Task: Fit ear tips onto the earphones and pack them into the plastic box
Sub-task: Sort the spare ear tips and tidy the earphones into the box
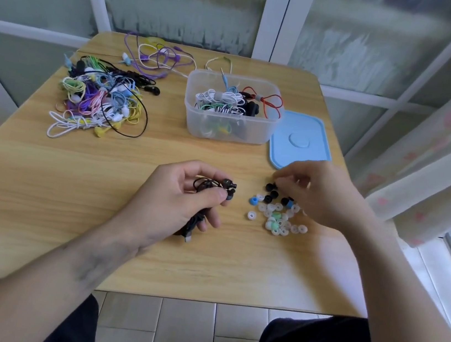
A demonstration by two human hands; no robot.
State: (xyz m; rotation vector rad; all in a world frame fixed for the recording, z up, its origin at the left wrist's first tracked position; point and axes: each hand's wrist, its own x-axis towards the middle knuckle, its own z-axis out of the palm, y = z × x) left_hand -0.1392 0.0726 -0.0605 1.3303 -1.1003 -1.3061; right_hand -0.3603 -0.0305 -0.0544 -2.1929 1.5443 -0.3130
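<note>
Grip: left hand [186,194] has its fingers and thumb curled round a bundled black earphone [216,189], both buds poking out past the thumb. Right hand [319,192] is down on the ear tips [276,212], fingertips bunched at a black one; can't tell if it's actually pinched yet.
Where it is: earphone sits in the left hand just above the table [68,206], front centre, tips pile just to its right.
Pointing: buds face right, toward the tips; the coiled cord runs down through the fist to the plug, so the long axis goes roughly near-to-far, tilted.
Progress: I'd say somewhere in the middle. The box [225,124] already has several wound sets in it, lid [300,143] off beside it.
Left to do: tips on this pair look not yet done, then it goes in the box. The big pile [101,95] of tangled coloured earphones far left is still waiting, so plenty to go.
</note>
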